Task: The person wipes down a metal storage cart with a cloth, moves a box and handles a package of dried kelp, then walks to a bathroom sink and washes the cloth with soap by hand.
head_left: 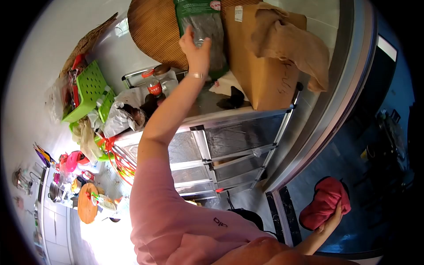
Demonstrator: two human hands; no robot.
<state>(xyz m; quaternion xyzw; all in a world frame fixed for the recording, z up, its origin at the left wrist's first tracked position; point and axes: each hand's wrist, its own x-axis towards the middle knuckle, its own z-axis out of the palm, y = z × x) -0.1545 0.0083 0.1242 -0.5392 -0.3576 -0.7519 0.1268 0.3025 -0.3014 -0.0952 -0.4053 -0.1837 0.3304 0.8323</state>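
At the upper centre of the frame, the left hand (195,51) spreads its fingers at a green-and-clear plastic bag (204,22) (whether they touch, I cannot tell), beside a brown cardboard box (260,66). At lower right, the right hand (329,223) grips a soft red cloth bundle (324,203).

Box (265,90) on cabinet (240,118), cloth (285,39) over box, bag (215,55) left of box, basket (88,86) farther left
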